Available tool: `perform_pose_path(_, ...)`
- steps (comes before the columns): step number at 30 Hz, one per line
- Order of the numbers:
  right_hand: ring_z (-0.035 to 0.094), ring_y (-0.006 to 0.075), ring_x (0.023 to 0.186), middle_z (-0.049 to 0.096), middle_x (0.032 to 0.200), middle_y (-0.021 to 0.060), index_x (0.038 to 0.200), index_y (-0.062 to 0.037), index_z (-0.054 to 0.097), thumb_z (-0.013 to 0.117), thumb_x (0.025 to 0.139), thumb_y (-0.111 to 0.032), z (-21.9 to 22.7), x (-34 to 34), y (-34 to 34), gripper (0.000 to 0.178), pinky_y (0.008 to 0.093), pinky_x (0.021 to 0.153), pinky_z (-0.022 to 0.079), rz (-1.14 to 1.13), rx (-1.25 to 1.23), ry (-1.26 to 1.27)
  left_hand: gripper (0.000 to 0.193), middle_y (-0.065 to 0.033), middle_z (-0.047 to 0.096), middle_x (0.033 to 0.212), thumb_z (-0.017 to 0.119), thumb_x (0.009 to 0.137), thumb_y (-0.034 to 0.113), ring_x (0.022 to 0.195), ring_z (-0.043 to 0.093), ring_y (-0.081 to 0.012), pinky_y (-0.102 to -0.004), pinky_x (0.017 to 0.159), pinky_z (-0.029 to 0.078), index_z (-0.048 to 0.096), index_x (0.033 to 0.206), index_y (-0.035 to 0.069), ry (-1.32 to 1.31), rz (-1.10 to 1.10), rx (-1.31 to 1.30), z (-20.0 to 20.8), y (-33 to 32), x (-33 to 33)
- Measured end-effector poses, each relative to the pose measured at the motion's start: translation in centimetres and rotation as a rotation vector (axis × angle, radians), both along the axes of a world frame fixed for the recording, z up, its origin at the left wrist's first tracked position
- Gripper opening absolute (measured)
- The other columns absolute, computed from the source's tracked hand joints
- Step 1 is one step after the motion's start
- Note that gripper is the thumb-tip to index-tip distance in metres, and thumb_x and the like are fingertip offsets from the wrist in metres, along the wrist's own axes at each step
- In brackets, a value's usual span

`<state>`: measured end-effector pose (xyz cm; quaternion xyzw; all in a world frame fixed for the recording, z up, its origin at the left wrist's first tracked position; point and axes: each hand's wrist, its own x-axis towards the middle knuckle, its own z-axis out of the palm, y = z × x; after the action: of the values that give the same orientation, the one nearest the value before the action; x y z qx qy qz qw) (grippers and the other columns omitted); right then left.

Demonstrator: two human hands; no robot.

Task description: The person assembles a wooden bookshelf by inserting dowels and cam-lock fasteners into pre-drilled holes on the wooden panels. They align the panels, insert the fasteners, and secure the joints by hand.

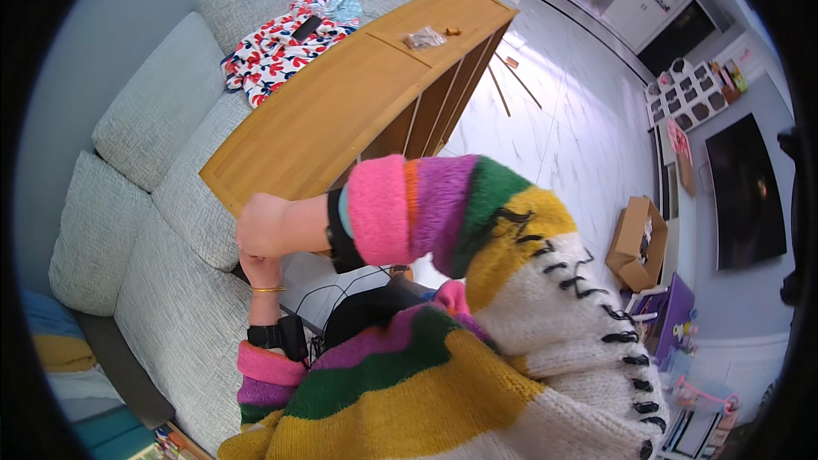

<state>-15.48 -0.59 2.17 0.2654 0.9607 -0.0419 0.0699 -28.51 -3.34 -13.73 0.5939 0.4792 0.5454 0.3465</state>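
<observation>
A long wooden cabinet (315,111) with open compartments along one side stretches away from me beside the sofa. At its near left corner, my right hand (264,226) is closed, the back of the hand turned up. What its fingers hold, if anything, is hidden. Directly under it is my left hand (260,269), touching or almost touching the right one, with a gold bracelet at the wrist. The left fingers are covered by the right hand. On the cabinet's far part lie a clear plastic bag (424,37) of small parts and a small brown piece (452,31).
A grey sofa (175,221) runs along the left, with a patterned blanket (277,55) and a black phone (307,27) on it. Thin wooden strips (520,85) lie on the marble floor (562,145). An open cardboard box (639,243) stands right. Dark cables (345,294) hang near my lap.
</observation>
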Motion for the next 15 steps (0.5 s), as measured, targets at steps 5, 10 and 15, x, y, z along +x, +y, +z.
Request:
perform_pose_path(5, 0.064, 0.0246, 0.08, 0.068, 0.085, 0.0031, 0.085, -0.0175, 0.07, 0.065, 0.071, -0.029, -1.8, -0.2, 2.8, 0.019, 0.0384, 0.062, 0.049, -0.13, -0.209, 0.117, 0.01, -0.0025, 0.064, 0.09, 0.069, 0.075, 0.003, 0.08, 0.057, -0.0099, -0.0271, 0.071, 0.044, 0.061, 0.08, 0.001, 0.228, 0.002, 0.189, 1.2, 0.3, -0.3)
perform_pose_path(10, 0.063, 0.0269, 0.077, 0.066, 0.08, 0.0013, 0.087, -0.0255, 0.068, 0.066, 0.069, -0.029, -3.8, 1.7, 4.1, 0.018, 0.0427, 0.059, 0.048, -0.167, -0.116, 0.185, 0.009, -0.0106, 0.064, 0.1, 0.071, 0.07, 0.002, 0.118, 0.046, -0.0322, -0.0395, 0.098, 0.035, 0.062, 0.071, 0.002, 0.309, 0.007, 0.266, 2.9, 0.3, 1.1)
perform_pose_path(15, 0.062, 0.0305, 0.079, 0.065, 0.084, 0.0092, 0.09, -0.0183, 0.065, 0.058, 0.076, -0.03, -3.0, 1.7, 3.8, 0.02, 0.0422, 0.066, 0.049, -0.123, -0.027, 0.124, 0.013, -0.0083, 0.065, 0.093, 0.074, 0.068, 0.009, 0.114, 0.047, -0.0313, -0.0385, 0.097, 0.036, 0.068, 0.078, 0.005, 0.318, 0.012, 0.248, 3.4, 0.1, 1.1)
